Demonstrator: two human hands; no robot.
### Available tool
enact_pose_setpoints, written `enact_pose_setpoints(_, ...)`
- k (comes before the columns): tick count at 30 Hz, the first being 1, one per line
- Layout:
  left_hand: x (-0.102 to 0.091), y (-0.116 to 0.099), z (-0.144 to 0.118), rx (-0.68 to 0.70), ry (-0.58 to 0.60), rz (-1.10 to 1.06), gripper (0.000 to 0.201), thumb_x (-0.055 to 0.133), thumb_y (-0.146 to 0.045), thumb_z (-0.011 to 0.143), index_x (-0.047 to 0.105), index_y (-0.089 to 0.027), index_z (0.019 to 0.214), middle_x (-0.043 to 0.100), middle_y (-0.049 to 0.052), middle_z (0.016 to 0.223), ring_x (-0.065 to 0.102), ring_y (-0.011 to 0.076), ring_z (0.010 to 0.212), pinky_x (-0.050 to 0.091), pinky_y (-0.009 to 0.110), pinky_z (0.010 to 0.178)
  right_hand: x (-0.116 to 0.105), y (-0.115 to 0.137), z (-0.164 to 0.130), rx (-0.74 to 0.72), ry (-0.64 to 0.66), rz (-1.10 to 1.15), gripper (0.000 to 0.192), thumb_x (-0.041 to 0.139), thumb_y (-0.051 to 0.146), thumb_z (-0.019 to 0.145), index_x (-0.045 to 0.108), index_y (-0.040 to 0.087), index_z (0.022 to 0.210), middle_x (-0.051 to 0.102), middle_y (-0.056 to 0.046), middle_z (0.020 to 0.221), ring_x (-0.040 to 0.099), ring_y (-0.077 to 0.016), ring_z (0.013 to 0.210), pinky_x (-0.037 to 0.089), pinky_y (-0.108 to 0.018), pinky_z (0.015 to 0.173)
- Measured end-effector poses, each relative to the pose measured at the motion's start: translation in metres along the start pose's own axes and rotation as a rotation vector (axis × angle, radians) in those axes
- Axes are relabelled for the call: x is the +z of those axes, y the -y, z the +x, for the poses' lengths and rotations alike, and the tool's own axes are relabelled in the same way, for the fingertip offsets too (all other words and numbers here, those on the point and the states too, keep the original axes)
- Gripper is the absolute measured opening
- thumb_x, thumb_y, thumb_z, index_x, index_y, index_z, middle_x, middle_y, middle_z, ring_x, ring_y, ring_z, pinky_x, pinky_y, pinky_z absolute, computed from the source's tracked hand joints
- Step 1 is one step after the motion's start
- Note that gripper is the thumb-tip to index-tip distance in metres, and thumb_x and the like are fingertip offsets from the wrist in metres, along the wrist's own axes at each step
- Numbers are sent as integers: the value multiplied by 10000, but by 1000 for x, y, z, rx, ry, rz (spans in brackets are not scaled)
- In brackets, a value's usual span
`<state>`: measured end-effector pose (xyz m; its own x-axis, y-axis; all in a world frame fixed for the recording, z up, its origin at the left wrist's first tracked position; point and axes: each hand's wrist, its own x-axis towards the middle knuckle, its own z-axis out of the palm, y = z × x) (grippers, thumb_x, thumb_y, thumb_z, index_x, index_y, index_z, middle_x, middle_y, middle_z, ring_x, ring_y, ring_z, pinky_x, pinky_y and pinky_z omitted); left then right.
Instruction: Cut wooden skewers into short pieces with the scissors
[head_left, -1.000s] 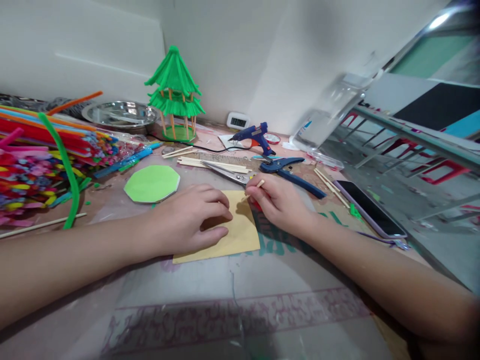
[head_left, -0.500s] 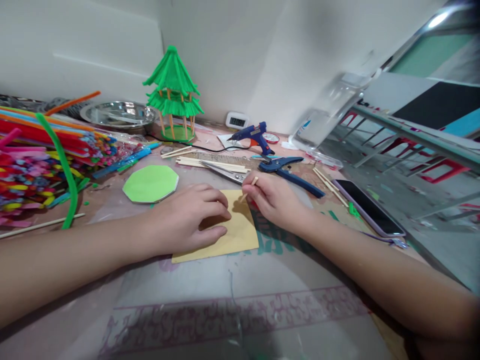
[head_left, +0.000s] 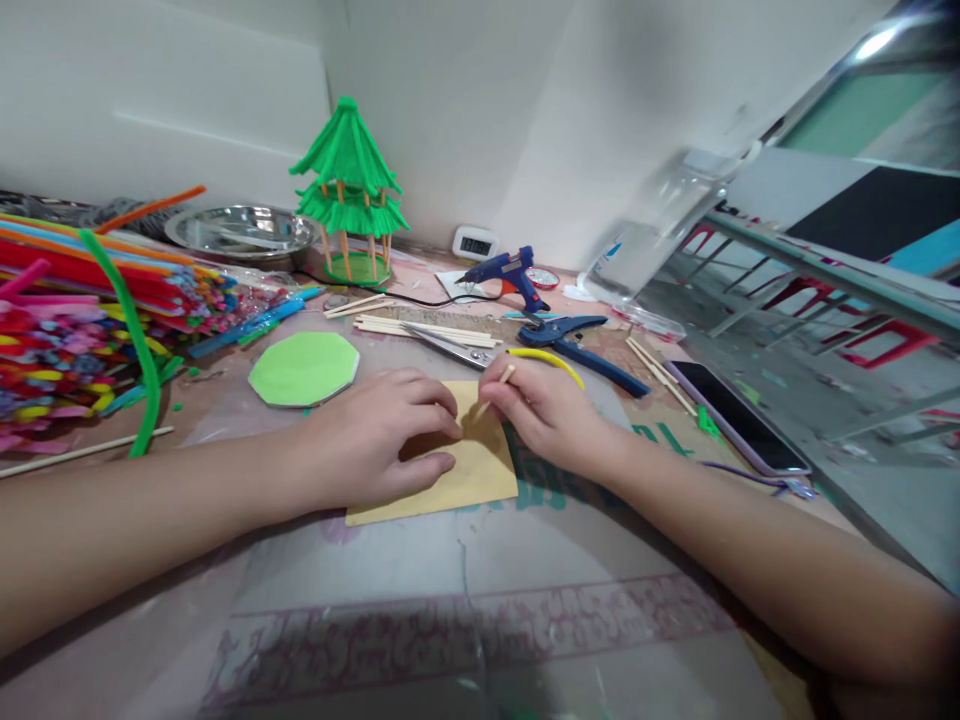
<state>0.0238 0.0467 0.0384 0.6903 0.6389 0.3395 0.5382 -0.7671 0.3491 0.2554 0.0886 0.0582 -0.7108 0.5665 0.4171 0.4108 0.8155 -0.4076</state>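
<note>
My left hand (head_left: 379, 437) lies flat on a tan square of card (head_left: 469, 470) and presses it to the table. My right hand (head_left: 551, 405) pinches a short wooden stick (head_left: 501, 383), whose lower tip touches the card near its far edge, close to my left fingertips. A yellow strand (head_left: 549, 359) curves over the back of my right hand. Behind my left hand lies a green octagonal card (head_left: 304, 367).
A green pagoda model (head_left: 350, 190) stands at the back by a steel bowl (head_left: 240, 230). Coloured pipe cleaners (head_left: 90, 310) pile at the left. Scissors (head_left: 454, 348), wooden sticks (head_left: 420, 328), a blue glue gun (head_left: 510, 272), blue cutters (head_left: 581, 345) and a phone (head_left: 739, 415) lie beyond my hands.
My right hand has shifted a little to the left, bringing the stick's tip down onto the card. The yellow strand now shows above that hand. My left hand has stayed put.
</note>
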Motion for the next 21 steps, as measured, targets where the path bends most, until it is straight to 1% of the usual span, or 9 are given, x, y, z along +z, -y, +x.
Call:
enact_pose_setpoints(2,0,0,0,-3,-1,-1,209,610,-325,918,733,-216,1048,695,49,1131,621,218,1071,468,389,951,0,0,0,33,-31,-41,241,409,266,1028,481,226,801,581,-2,713,545,-161,652,397,-276,633)
enact_pose_setpoints(3,0,0,0,-2,1,-3,208,609,-323,919,733,-215,1047,696,51,1131,621,219,1070,468,390,952,1,0,0,25,-46,-50,243,411,258,1028,483,225,798,584,-4,716,545,-161,657,398,-277,637)
enact_pose_setpoints(6,0,-1,0,-1,6,-3,209,599,-323,924,735,-206,1032,699,57,1122,626,221,1055,471,392,944,1,1,1,-99,-34,-36,227,423,255,1029,510,219,822,598,-6,740,547,-156,671,401,-271,643)
enact_pose_setpoints(7,0,-1,0,-1,7,0,210,599,-326,924,735,-207,1030,699,57,1121,626,223,1053,473,395,941,2,1,1,-112,-26,-40,225,421,254,1030,513,218,828,598,-6,740,544,-155,666,400,-269,639)
enact_pose_setpoints(11,0,0,-1,-5,3,-1,208,610,-329,918,734,-218,1043,697,50,1128,622,226,1070,471,399,949,2,0,1,-18,-57,-96,241,409,250,1032,494,218,808,584,-8,714,530,-159,645,395,-277,628)
enact_pose_setpoints(15,1,1,0,8,6,0,208,605,-328,921,733,-210,1034,699,55,1126,631,226,1053,474,399,938,3,0,0,-133,-30,-48,231,417,270,1039,521,217,840,611,-13,755,548,-159,678,404,-276,646)
enact_pose_setpoints(17,1,1,0,9,0,3,208,607,-326,919,734,-212,1036,700,57,1125,632,227,1053,474,400,937,3,0,0,-83,-23,-62,242,413,267,1038,509,218,821,597,-8,727,537,-158,652,398,-278,632)
enact_pose_setpoints(19,1,0,1,6,-7,2,207,611,-322,916,734,-215,1045,701,54,1126,630,227,1062,473,400,941,2,1,0,-19,-48,-93,244,407,253,1034,498,219,810,589,-9,715,535,-163,649,397,-283,632)
enact_pose_setpoints(21,0,0,1,4,0,1,208,604,-320,921,733,-213,1043,702,53,1121,633,224,1051,477,398,930,2,2,-1,-62,-53,-85,231,416,251,1032,509,217,824,608,-18,744,551,-167,684,407,-285,653)
